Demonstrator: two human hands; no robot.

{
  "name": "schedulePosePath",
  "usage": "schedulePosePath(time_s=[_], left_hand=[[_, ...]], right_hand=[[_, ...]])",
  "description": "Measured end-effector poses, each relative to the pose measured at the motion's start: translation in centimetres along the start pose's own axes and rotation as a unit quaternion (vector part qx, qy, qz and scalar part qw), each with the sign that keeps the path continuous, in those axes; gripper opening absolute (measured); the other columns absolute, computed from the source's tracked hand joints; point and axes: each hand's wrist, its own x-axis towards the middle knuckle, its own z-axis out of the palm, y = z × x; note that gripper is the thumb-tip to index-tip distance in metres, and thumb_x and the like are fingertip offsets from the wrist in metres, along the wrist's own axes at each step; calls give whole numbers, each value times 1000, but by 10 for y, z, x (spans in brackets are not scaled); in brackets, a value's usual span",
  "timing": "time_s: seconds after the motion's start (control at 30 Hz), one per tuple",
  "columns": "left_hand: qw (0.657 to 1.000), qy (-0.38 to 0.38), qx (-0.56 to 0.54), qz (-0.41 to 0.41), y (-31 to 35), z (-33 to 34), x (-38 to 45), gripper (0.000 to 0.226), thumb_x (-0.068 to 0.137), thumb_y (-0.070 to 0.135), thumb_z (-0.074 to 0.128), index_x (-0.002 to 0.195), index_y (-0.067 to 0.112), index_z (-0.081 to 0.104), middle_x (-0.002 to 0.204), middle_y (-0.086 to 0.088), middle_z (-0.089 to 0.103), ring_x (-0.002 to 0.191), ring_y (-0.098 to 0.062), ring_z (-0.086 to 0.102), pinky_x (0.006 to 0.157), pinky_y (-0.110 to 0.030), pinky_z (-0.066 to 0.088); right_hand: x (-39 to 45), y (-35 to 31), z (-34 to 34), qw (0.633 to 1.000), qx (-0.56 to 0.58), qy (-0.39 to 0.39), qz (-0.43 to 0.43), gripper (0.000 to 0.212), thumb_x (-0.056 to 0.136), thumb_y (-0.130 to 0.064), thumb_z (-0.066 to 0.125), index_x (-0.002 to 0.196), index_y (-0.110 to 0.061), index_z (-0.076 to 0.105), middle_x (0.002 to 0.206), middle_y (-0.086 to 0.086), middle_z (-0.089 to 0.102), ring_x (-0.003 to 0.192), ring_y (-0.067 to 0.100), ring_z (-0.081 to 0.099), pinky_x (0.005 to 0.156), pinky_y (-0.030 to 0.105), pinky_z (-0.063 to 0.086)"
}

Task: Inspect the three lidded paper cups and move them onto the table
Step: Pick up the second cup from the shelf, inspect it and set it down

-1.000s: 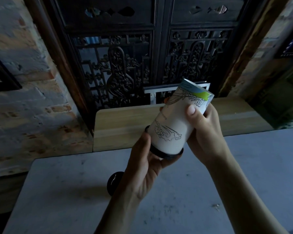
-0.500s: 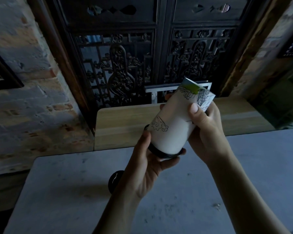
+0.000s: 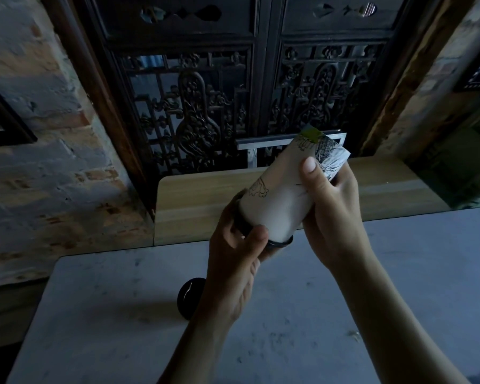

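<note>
I hold a white paper cup (image 3: 277, 206) with line drawings and a black lid in the air above the grey table (image 3: 108, 314), tilted so the lid end points down toward me and the base points away. My left hand (image 3: 233, 261) grips the lid end, thumb on the rim. My right hand (image 3: 327, 206) wraps the upper body, thumb across the front. A second cup's black lid (image 3: 189, 296) shows on the table, partly hidden behind my left wrist. A third cup is not in view.
A pale wooden bench (image 3: 194, 206) stands beyond the table's far edge. Behind it rise dark carved wooden doors (image 3: 205, 106) with brick wall (image 3: 39, 176) to the left. A small speck of debris (image 3: 355, 333) lies on the table at right.
The cup has turned about its axis in my hands: the cloud drawing moved up and left, and the green patch shifted along the base. Both hands kept their hold.
</note>
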Motion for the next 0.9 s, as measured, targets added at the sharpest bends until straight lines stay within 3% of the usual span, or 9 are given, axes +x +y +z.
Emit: schedulePosePath(time_s=[0.17,0.33,0.43,0.5,0.57,0.67,0.9], left_hand=[[996,-25,-47,-78,4,0,-1,71,66,55,92,128,27,71,139,-15,67,118,-37,71,80,-41,64],[988,-25,-74,-134,6,2,-2,94,59,59,93,138,20,61,138,-22,67,107,-41,75,76,-38,65],[993,-21,-63,-98,5,4,-2,80,62,56,93,130,23,67,138,-18,68,113,-38,73,78,-40,65],[998,-16,-29,-44,4,4,-3,76,66,50,93,131,23,67,139,-14,67,122,-36,70,82,-42,64],[1000,1,13,0,2,6,-4,86,65,49,94,138,19,60,139,-10,67,126,-33,68,87,-44,62],[998,31,45,22,-1,9,-5,107,58,51,97,146,13,50,138,-7,68,127,-33,66,88,-47,62],[999,-12,-26,-46,5,8,-8,78,68,54,90,133,19,64,134,-18,69,114,-34,73,77,-39,64]], right_hand=[[2,-7,-5,997,10,-74,13,90,78,-51,84,131,12,48,114,24,62,106,36,64,89,49,57],[2,-10,-5,996,17,-88,26,79,77,-49,86,125,5,55,108,21,65,102,35,66,88,49,56],[1,-10,-3,998,9,-64,15,80,78,-50,84,126,6,54,109,20,65,103,35,66,89,53,56],[1,-8,-3,999,3,-50,7,84,77,-50,85,126,9,52,110,21,65,105,36,64,93,64,53],[1,-6,-3,999,-5,-42,0,87,77,-50,86,127,11,50,110,23,64,106,39,63,97,73,48],[-1,-6,-2,999,-13,-31,-3,89,75,-51,87,128,9,50,110,22,64,106,40,64,97,75,47],[-2,-15,-7,995,-2,-93,19,77,79,-49,84,123,6,54,109,22,66,103,36,68,87,49,59]])
